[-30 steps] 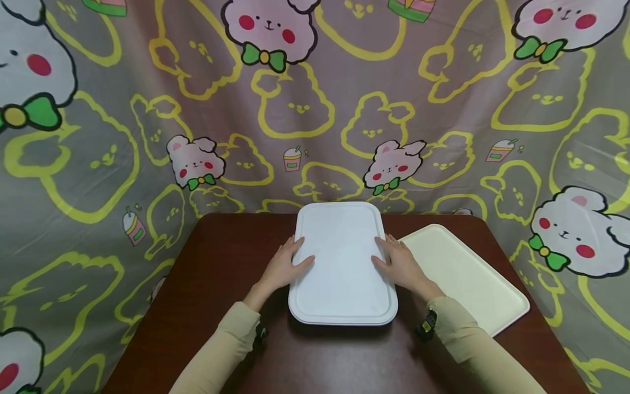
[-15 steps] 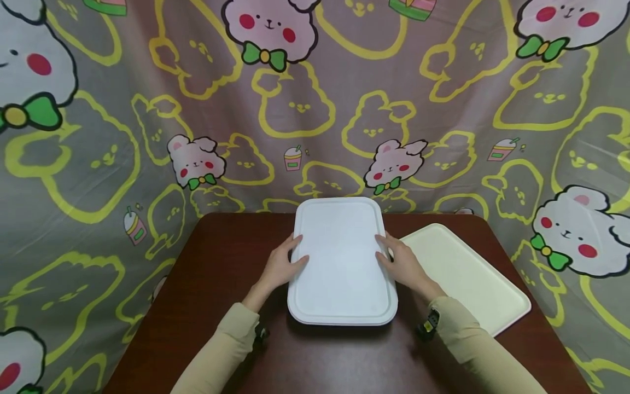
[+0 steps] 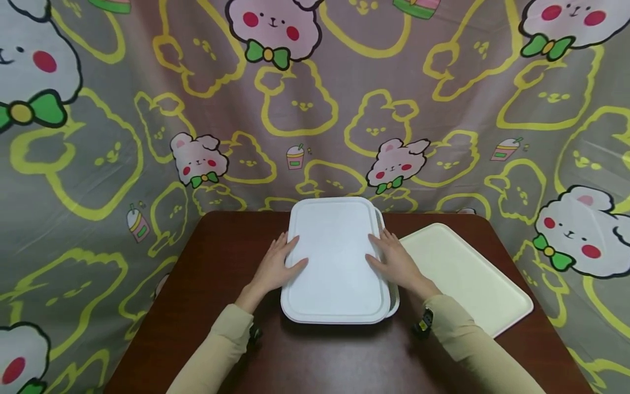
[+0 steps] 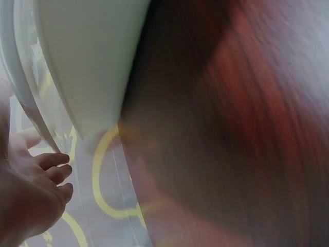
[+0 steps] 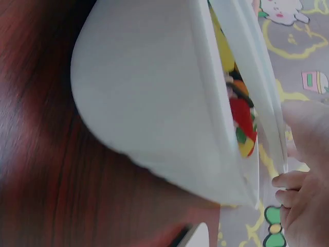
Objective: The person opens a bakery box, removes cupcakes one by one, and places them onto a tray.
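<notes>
A white rectangular lid (image 3: 337,262) is raised off a white plastic box (image 3: 394,301) and sits shifted to its left. My left hand (image 3: 275,267) grips the lid's left edge, thumb on top and the other fingers beneath. On the opposite edge my right hand (image 3: 396,261) holds it the same way. Through the gap in the right wrist view, colourful items (image 5: 241,121) in red, yellow, green and black show inside the box; their kind is unclear. The left wrist view shows the lid's rim (image 4: 23,82) apart from the box wall (image 4: 87,56).
A cream-coloured flat tray or lid (image 3: 467,279) lies slanted on the right of the dark brown table (image 3: 221,246). Behind the table hangs a curtain (image 3: 305,98) printed with cartoon rabbits.
The lid has come up off the box and moved left, held in both hands. The box's right rim and a gap now show, where the lid covered them before.
</notes>
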`<state>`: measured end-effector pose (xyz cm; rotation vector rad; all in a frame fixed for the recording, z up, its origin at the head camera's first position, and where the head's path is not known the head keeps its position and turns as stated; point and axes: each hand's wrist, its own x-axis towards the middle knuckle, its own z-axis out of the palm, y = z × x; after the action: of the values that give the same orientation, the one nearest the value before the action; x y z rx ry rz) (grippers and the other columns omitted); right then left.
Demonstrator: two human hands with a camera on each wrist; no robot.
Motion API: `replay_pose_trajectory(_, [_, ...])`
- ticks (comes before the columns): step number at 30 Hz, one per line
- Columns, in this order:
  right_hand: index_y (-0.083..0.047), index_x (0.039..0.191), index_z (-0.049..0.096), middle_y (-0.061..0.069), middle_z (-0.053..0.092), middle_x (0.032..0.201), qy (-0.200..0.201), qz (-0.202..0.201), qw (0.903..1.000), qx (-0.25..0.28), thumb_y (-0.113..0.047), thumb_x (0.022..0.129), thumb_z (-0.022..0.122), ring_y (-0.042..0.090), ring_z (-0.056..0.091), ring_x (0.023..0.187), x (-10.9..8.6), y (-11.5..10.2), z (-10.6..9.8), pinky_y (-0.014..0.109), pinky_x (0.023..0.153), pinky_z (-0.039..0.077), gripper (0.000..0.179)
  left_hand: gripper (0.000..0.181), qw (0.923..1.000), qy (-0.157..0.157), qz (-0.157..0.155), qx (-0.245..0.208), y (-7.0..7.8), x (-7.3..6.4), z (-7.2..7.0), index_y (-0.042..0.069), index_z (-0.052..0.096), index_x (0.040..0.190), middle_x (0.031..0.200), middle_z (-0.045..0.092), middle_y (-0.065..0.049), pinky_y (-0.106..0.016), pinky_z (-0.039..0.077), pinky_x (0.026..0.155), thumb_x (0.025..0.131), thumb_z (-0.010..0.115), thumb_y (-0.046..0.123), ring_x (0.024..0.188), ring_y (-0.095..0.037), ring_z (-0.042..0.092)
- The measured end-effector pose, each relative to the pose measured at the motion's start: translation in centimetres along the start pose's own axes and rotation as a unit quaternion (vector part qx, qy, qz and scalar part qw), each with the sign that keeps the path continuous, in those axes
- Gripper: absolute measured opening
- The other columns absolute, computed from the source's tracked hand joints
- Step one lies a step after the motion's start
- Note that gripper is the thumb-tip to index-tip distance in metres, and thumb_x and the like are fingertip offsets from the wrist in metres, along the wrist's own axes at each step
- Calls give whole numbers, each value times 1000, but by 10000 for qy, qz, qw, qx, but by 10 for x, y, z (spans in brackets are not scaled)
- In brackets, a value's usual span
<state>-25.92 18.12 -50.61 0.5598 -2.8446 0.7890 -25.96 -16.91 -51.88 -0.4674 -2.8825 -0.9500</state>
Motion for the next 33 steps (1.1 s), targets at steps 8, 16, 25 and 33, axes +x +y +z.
replay_pose_trajectory(8, [0, 160, 54, 38, 41, 168, -342, -244, 9982, -424, -49, 100, 76, 54, 31, 164, 14, -28, 14, 68, 136, 27, 81, 82, 9993, 106, -41, 361, -27, -19, -23, 8, 46, 167, 179, 27, -28, -61, 17, 141, 103, 70, 52, 170, -45, 24])
replay_pose_trajectory(16, [-2, 162, 52, 40, 40, 168, -535, -574, 9955, -522, -57, 98, 77, 55, 31, 164, 28, -54, 32, 66, 137, 26, 88, 82, 9976, 241, -180, 616, -49, -38, -45, 6, 46, 167, 178, 27, -30, -63, 18, 140, 102, 71, 50, 170, -47, 23])
replay_pose_trajectory(25, [-2, 162, 53, 37, 39, 170, -842, -755, 9917, -607, -61, 96, 78, 53, 31, 165, 42, -84, 49, 64, 138, 25, 93, 84, 9951, 321, -434, 827, -70, -55, -65, 6, 48, 166, 178, 29, -30, -63, 17, 140, 99, 76, 49, 170, -47, 22])
replay_pose_trajectory(33, [-3, 161, 55, 38, 40, 169, -918, -843, 9901, -646, -64, 94, 79, 54, 32, 164, 55, -109, 67, 61, 138, 26, 94, 84, 9946, 324, -608, 778, -93, -67, -81, 4, 48, 165, 179, 26, -31, -67, 15, 139, 99, 77, 48, 169, -50, 21])
